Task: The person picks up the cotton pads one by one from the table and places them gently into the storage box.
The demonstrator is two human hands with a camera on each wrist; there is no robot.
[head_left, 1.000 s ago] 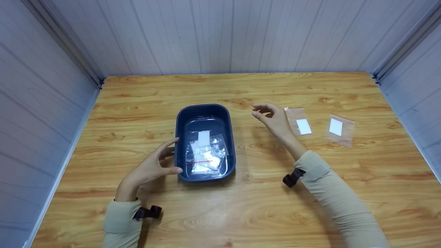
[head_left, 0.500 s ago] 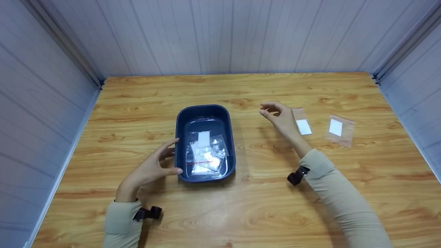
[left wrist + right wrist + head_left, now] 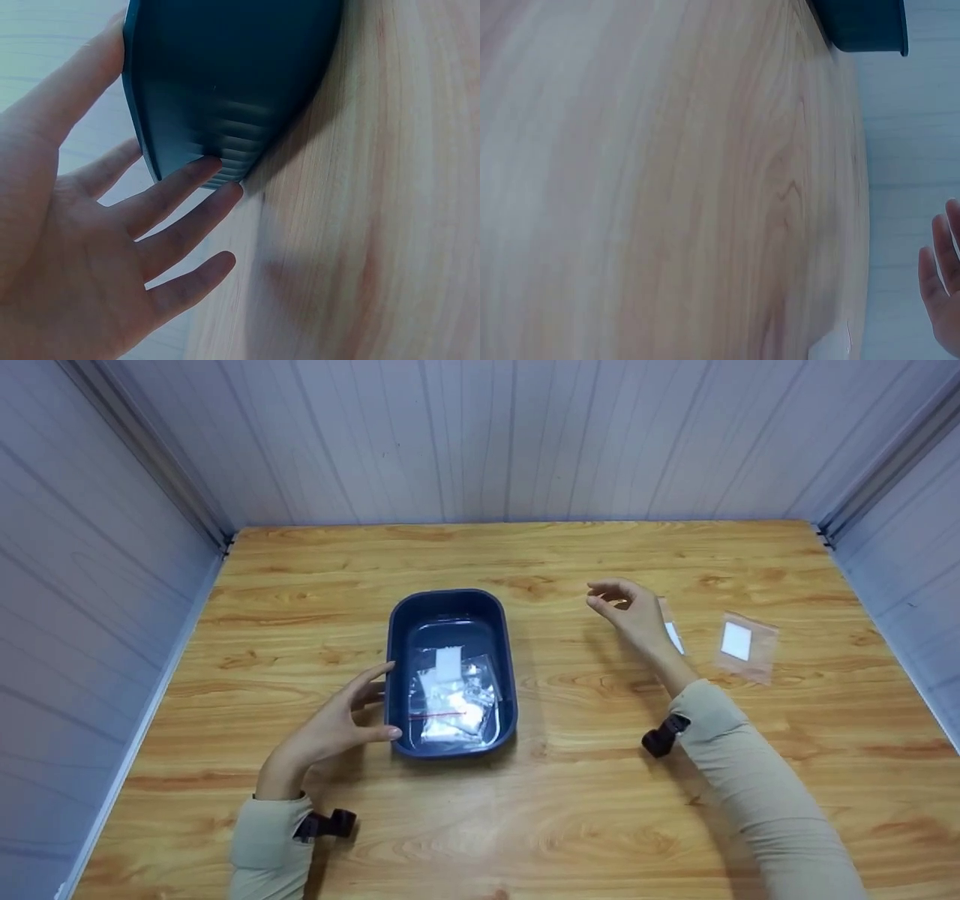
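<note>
A dark blue rectangular tub [image 3: 513, 690] stands on the wooden table, with several clear plastic bags [image 3: 450, 727] lying in its near half; one carries a white label [image 3: 448, 663]. My left hand [image 3: 330, 727] rests at the tub's left side, thumb and a fingertip at the rim. In the left wrist view its fingers [image 3: 180, 238] are spread and fairly straight, some touching the ribbed outer wall. To the right of the tub, my right hand [image 3: 634, 616] hovers above the table, fingers loosely bent and holding nothing. It partly hides a small zip bag with a white card [image 3: 674, 637].
Farther right lies another clear zip bag [image 3: 757, 656] with a white card [image 3: 736, 640] in it. Pale panel walls [image 3: 480, 442] enclose the table [image 3: 480, 825] at the back and both sides. Each sleeve cuff has a small dark camera [image 3: 660, 739].
My right hand has drawn away from the tub to the right, over the nearer zip bag, now covering more of it. The left hand and tub stay together.
</note>
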